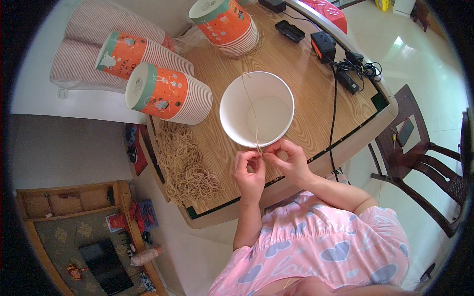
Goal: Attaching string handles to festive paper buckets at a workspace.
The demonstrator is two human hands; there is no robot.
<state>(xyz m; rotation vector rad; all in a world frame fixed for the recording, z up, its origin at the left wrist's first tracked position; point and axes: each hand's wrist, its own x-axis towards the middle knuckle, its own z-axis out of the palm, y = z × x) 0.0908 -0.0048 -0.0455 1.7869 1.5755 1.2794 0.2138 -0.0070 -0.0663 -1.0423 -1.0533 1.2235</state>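
A white paper bucket (pixel 231 111) stands upright on the table in front of me, its inside bare. A thin tan twine (pixel 253 106) stretches across its mouth from the far rim to the near rim. At the near rim my left hand (pixel 249 172) pinches the twine between thumb and fingertips. Beside it, almost touching, my right hand (pixel 290 160) pinches the same twine's end. Fingers partly cover the spot where the strands meet, so I cannot tell whether a knot is there. A heap of loose twine loops (pixel 185 165) lies left of my left hand.
Stacks of orange-and-green printed paper buckets (pixel 173 93) lie at the left, near plastic-wrapped stacks (pixel 81 64). Another printed stack (pixel 232 32) stands at the back. Black adapters (pixel 323 47) and cables lie at right, one cable hanging over the table's edge. A wooden chair (pixel 419 148) stands right.
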